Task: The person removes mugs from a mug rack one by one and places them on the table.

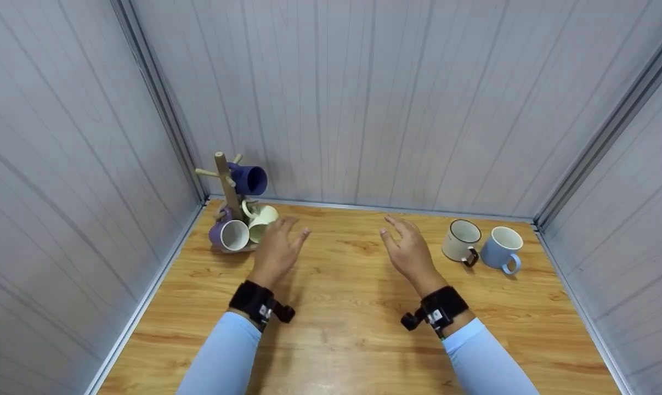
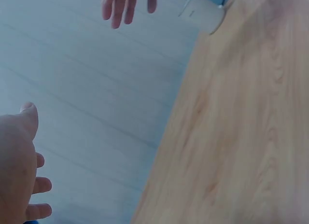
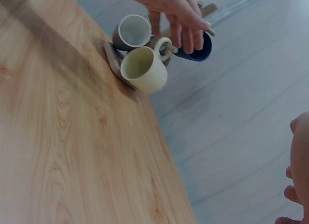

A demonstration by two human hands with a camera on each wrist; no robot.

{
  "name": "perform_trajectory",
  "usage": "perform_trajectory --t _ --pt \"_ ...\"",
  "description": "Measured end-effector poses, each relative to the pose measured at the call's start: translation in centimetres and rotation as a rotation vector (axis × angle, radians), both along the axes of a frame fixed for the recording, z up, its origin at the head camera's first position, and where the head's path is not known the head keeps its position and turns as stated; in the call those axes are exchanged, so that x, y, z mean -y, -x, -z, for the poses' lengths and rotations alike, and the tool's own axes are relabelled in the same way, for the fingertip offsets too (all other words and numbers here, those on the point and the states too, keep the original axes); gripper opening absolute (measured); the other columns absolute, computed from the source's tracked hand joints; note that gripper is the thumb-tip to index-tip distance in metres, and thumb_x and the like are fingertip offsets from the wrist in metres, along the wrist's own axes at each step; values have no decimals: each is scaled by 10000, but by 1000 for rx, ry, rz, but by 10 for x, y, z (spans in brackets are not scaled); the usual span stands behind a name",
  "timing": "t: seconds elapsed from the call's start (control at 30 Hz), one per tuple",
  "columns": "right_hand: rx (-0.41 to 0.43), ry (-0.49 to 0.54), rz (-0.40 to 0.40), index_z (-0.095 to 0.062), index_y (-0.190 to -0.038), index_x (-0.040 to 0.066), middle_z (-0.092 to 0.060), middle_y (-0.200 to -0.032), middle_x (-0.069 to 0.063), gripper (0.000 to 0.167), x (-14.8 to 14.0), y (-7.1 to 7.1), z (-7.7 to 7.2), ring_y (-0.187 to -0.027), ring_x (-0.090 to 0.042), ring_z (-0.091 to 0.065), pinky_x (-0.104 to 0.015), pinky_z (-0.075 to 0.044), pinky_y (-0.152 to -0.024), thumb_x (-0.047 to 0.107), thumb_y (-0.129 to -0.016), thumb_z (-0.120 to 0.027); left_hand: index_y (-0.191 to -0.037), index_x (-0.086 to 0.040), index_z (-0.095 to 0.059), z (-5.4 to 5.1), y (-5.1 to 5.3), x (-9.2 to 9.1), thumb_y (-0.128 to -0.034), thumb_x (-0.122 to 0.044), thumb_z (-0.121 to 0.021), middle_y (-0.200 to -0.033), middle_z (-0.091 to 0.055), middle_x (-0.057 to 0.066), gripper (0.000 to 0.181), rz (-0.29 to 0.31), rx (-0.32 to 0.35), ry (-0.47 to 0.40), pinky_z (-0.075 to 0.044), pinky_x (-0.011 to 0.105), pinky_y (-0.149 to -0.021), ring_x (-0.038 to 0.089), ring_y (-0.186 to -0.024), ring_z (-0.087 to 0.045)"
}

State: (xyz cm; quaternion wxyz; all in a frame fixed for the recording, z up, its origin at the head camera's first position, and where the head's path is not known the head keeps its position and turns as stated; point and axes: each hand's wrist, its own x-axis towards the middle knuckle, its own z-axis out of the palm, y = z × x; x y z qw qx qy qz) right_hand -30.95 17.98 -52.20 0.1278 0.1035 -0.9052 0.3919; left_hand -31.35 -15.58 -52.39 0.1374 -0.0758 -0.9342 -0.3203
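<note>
My left hand (image 1: 276, 250) hovers over the table with fingers extended and nothing in it, nearest the wooden mug tree (image 1: 227, 186). On that tree hang a dark blue mug (image 1: 249, 180) on an upper peg, and a purple mug (image 1: 218, 235) and a cream mug (image 1: 264, 214) lower down. In the head view the left fingers partly cover the cream mug. My right hand (image 1: 411, 249), relaxed and holding nothing, is held above the table left of a white mug (image 1: 456, 246) with a black handle. Beside it stands a light blue mug (image 1: 495, 249). Both standing mugs are upright.
The wooden table (image 1: 331, 318) meets a pale panelled back wall (image 1: 341, 109). Side walls with metal corner posts (image 1: 160, 104) close in the left and right. Black wrist straps (image 1: 445, 307) with small cameras sit on both wrists.
</note>
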Motion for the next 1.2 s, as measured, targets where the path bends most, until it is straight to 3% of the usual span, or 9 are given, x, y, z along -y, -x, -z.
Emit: perform_trajectory --t 0.37,0.6,0.83,0.97,1.2 --pt "-5 -99 -182 -499 -1715 103 -382 -1845 -146 647 34 -12 2 -1745 -421 -293 -670 -275 -1402 484 -1196 -560 -1514 -24 -675 -47 17 51 -1174 -562 -557 -1567 -641 247 648 -165 -80 -43 -475 661 -1247 487 -1495 -559" --pt "3 -147 -264 -443 -1746 105 -324 -1871 -125 671 52 -14 0 -1775 -366 -219 -645 -234 -1424 459 -1193 -581 -1464 -36 -706 -69 21 71 -1174 -546 -570 -1531 -603 225 603 -249 -145 -55 -545 664 -1114 461 -1404 -591" --pt "-2 -212 -311 -425 -1757 116 -291 -1883 -104 719 60 -18 2 -1780 -357 -202 -637 -226 -1429 552 -1193 -521 -1352 -15 -737 -91 39 90 -1134 -419 -649 -1371 -665 230 468 -342 -174 -108 -553 641 -1089 452 -1341 -613" --pt "-8 -232 -324 -424 -1757 116 -294 -1880 -117 725 65 -19 5 -1777 -380 -207 -672 -231 -1417 566 -1194 -505 -1353 -13 -713 -108 51 101 -1118 -383 -637 -1364 -668 232 446 -393 -137 -128 -533 622 -1135 451 -1362 -602" --pt "-12 -264 -345 -427 -1753 111 -310 -1873 -117 712 70 -24 7 -1778 -360 -209 -643 -200 -1433 549 -1197 -504 -1597 -15 -579 -133 68 118 -1140 -432 -592 -1635 -547 267 619 -444 7 -102 -508 648 -1226 480 -1493 -556"
